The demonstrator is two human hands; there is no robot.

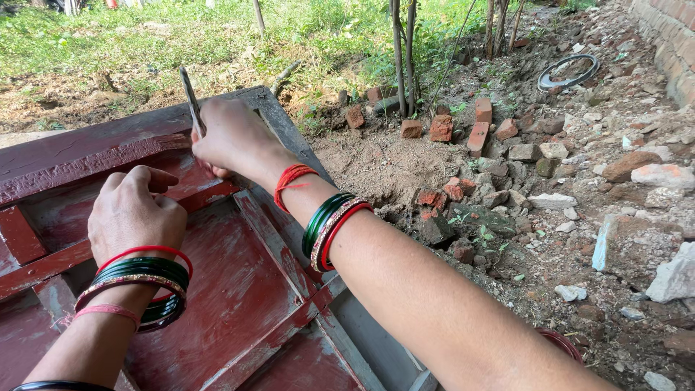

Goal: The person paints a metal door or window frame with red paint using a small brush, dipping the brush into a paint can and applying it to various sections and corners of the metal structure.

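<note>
A thin metal tool point(191, 101) is gripped by the right hand point(230, 137) at upper centre-left. The left hand point(134, 210), loosely curled and holding nothing, is rested on the worn red wooden panel point(239, 289) filling the lower left.

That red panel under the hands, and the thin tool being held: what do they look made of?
The panel looks like wood with worn dark-red paint: raised framing strips, and grey bare patches showing where paint has gone. The tool in the right hand looks like dull grey metal, thin and flat, though it is too small to be sure.
</note>
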